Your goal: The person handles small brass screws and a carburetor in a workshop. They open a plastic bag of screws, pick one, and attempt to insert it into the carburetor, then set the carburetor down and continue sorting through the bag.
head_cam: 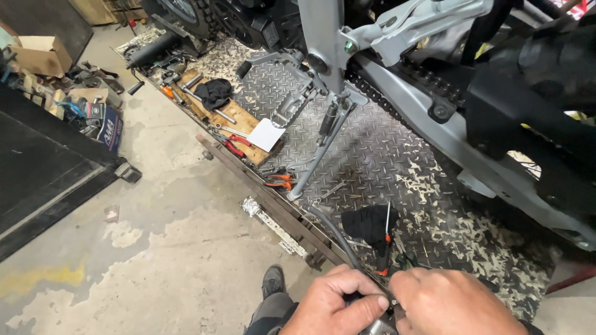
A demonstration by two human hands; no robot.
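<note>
My left hand [332, 304] and my right hand [450, 303] meet at the bottom edge of the head view, both closed around a small metal part [382, 326] that is mostly hidden between them. A grey cable or hose [335, 232] curves up from under my left fingers along the lift's edge. Just beyond my knuckles a screwdriver [385, 245] with a black and orange handle lies on the diamond-plate lift platform [372, 155], beside a black cloth [366, 223].
A motorcycle stands on the platform, its side stand [320, 152] down and swingarm [447, 130] to the right. A wooden board [217, 115] holds red pliers [234, 146], wrenches, a black glove and white paper. Boxes and clutter [68, 93] sit at left on the concrete floor.
</note>
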